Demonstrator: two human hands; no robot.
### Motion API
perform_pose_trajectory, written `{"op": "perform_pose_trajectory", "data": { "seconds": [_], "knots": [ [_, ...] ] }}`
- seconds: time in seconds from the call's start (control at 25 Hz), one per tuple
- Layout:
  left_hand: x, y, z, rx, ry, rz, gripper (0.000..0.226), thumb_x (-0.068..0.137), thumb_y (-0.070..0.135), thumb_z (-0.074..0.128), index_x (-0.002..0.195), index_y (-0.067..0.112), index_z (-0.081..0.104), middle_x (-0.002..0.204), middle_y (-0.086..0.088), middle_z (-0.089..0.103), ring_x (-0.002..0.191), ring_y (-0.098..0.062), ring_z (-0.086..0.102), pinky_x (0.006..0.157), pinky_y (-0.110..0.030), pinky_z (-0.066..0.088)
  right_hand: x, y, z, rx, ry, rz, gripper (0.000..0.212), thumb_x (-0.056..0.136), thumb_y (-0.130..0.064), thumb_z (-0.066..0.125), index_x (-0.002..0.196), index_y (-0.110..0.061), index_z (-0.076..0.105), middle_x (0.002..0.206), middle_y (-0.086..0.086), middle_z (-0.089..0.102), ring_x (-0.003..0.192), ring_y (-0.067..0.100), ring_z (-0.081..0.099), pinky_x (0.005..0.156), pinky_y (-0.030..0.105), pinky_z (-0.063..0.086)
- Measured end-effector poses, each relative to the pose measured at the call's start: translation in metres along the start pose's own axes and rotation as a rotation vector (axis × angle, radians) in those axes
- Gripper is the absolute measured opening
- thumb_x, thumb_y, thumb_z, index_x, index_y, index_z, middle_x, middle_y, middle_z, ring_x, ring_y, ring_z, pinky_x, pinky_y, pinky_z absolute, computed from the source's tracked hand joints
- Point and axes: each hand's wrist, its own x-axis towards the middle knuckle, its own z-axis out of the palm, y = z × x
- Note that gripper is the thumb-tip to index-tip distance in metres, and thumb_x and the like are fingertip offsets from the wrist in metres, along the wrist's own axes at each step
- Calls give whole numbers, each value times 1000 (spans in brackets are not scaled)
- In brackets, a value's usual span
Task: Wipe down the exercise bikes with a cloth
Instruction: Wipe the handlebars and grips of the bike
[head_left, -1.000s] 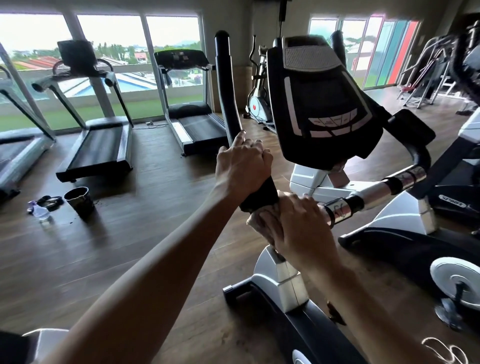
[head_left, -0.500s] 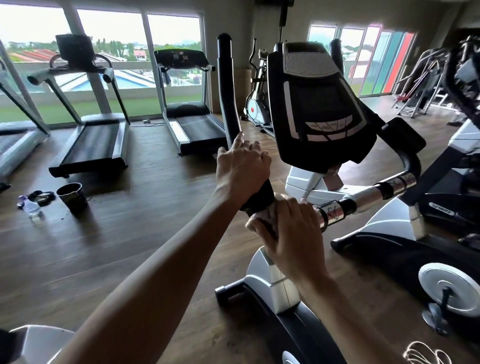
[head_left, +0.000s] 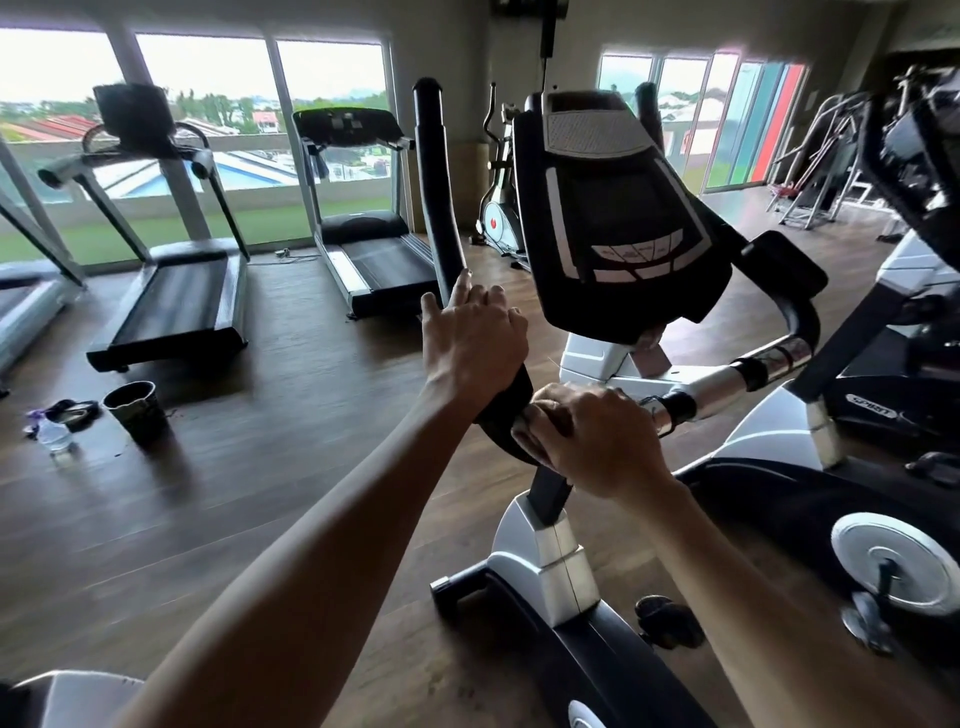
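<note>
Both hands (head_left: 470, 345) (head_left: 592, 441) in clenched grip on bike handlebar (head_left: 436, 187) — dark cup (head_left: 137, 410), contents unclear, on floor (head_left: 260, 467).

Treadmills (head_left: 176, 291) on wood floor (head_left: 260, 493) before daylit windows (head_left: 202, 78)

the exercise bike (head_left: 582, 525) stands upright on the wooden floor, silver and black, its dark console (head_left: 618, 218) tilted back. a pale cloth (head_left: 521, 427), mostly hidden, is bunched against the black handlebar (head_left: 436, 192).

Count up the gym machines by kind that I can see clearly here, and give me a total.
Treadmills: 3
Exercise bikes: 2
Elliptical: 1
Total: 6; the frames at far right are too unclear to sort.
</note>
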Motion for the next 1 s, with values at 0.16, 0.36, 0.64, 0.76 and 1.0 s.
{"op": "perform_pose_trajectory", "data": {
  "seconds": [0.16, 0.36, 0.64, 0.76, 1.0],
  "knots": [
    [-1, -1, 1, 13, 6, 7, 47, 105, 40, 31, 134, 10, 53, 152, -9, 49, 154, -20, 22, 114, -51, 22, -21, 6, 10, 111, 163, -132, 40, 96, -52, 45, 118, -26, 67, 104, -4, 69, 97, 22, 62, 92, 39, 47],
    [-2, 1, 2, 15, 20, 13, 48, 104, 38, 32, 134, 9, 54, 151, -10, 50, 154, -22, 22, 115, -52, 23, -6, 8, 5, 100, 99, -93, 41, 95, -51, 39, 113, -29, 69, 99, -3, 70, 92, 24, 64, 83, 36, 46],
    [-3, 1, 3, 41, 32, 32, 48, 104, 37, 31, 134, 7, 54, 148, -12, 53, 153, -24, 25, 115, -53, 24, -4, 13, 3, 109, 79, -87, 41, 94, -53, 39, 113, -29, 68, 100, -5, 70, 93, 22, 64, 87, 35, 43],
    [-2, -1, 3, 37, 32, 43, 48, 104, 37, 31, 134, 7, 53, 148, -13, 52, 154, -25, 24, 115, -54, 24, -21, -3, 14, 84, 141, -98, 44, 94, -51, 44, 120, -23, 65, 107, -2, 69, 98, 22, 60, 95, 40, 45],
    [-2, 0, 4, 38, 21, 47, 48, 103, 36, 32, 133, 5, 52, 148, -15, 51, 154, -27, 23, 113, -54, 27, -3, -8, 6, 32, 74, 1, 45, 91, -53, 38, 107, -22, 67, 96, 0, 70, 92, 26, 64, 86, 39, 47]
  ]
}}
